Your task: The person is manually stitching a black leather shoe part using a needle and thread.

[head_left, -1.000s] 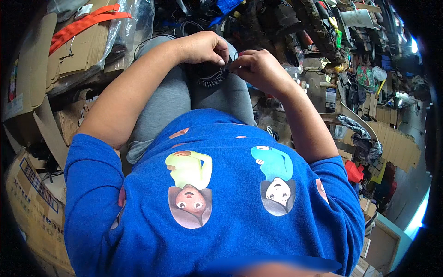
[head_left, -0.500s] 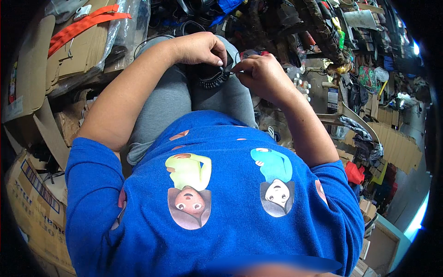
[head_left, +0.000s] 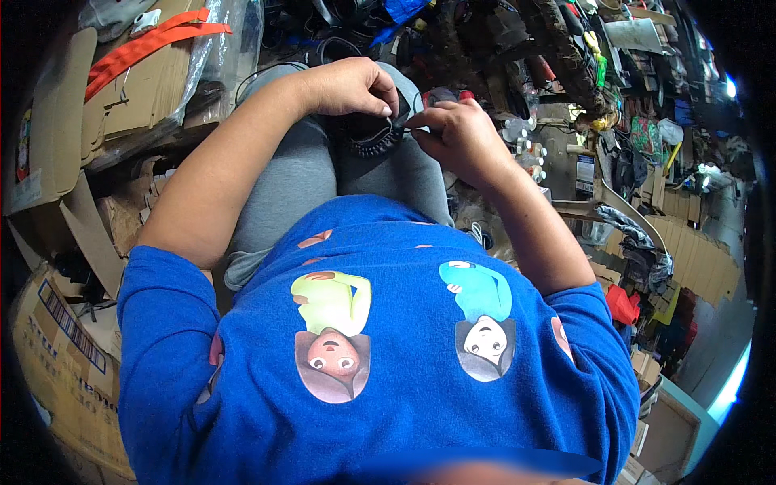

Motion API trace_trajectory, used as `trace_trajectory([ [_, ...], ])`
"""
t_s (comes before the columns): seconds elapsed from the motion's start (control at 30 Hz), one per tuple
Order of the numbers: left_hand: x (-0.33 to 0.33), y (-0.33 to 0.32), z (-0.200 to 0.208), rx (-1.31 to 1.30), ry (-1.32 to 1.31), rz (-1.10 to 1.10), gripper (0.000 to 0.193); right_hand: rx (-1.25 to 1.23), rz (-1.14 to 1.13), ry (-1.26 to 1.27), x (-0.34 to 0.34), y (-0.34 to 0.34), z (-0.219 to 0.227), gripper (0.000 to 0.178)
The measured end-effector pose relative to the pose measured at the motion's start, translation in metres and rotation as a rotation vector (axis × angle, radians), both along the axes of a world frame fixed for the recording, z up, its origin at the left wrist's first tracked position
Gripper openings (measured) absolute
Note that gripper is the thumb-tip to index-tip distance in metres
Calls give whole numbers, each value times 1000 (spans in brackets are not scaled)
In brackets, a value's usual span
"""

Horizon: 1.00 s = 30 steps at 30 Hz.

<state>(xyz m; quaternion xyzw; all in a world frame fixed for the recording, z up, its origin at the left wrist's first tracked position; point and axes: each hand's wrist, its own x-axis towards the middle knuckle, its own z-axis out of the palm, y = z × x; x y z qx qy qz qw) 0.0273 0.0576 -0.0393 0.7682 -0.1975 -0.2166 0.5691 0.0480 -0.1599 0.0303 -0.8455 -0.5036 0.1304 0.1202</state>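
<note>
Black ridged item (head_left: pixel 377 146) pinched in left hand (head_left: pixel 360 86), grip of right hand (head_left: pixel 459 136) unclear, printed carton (head_left: pixel 69 384) leftward

Over at the upper left, a bright orange strap (head_left: pixel 113 65) sprawls across brown cardboard (head_left: pixel 153 90), with crinkled clear plastic (head_left: pixel 236 48) right alongside, and down below sits a big printed carton (head_left: pixel 69 396)! Up top there's a flash of blue sheeting (head_left: pixel 402 16), while on the right small pale bottles (head_left: pixel 533 152) cluster together. Farther out, a crumpled red bundle (head_left: pixel 622 305) lies near a ragged corrugated sheet (head_left: pixel 697 257), with a teal-edged panel (head_left: pixel 705 436) at the lower right.
</note>
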Motion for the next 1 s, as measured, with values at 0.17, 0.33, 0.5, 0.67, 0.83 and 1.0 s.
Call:
trace_trajectory([
  [0.17,0,0,4,7,25,-3,16,34,-90,-94,-14,-6,-5,13],
  [0.33,0,0,0,2,30,2,16,3,-80,-115,-15,-4,-2,11],
  [0.5,-1,0,5,27,54,5,16,54,-89,-114,-17,-9,-6,11],
  [0.67,0,0,2,19,34,-7,17,36,-101,-114,-18,-6,-11,12],
  [0.83,0,0,1,6,31,-1,17,16,-44,-157,-14,-1,-4,9],
  [1.0,0,-4,2,39,-9,19,17,-8,41,-112,5,6,-6,9],
])
